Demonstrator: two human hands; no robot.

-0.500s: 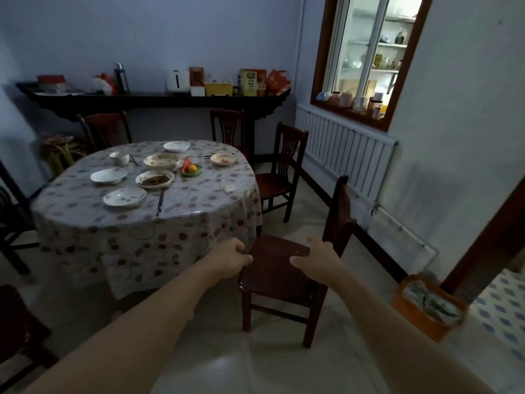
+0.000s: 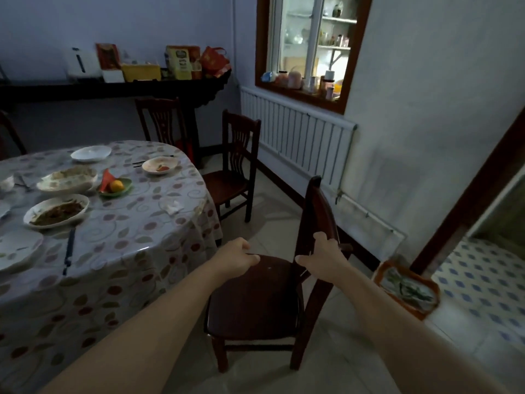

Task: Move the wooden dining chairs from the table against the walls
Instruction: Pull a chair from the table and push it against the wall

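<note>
While both hands hold it, the dark wooden chair (image 2: 255,297) stands on the floor beside the round surface (image 2: 136,251). Left hand (image 2: 237,258) fingers curl over the seat's far edge. Right hand (image 2: 324,258) fingers wrap the chair's back post.

Both bare arms reach forward; the left hand (image 2: 237,258) curls closed, the right hand (image 2: 322,258) clamps with fingers wrapped, thumb spread left.

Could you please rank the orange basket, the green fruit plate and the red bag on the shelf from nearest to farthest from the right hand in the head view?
From the right hand:
1. Orange basket, floor, right.
2. Green fruit plate, table, left.
3. Red bag, far shelf.
</note>
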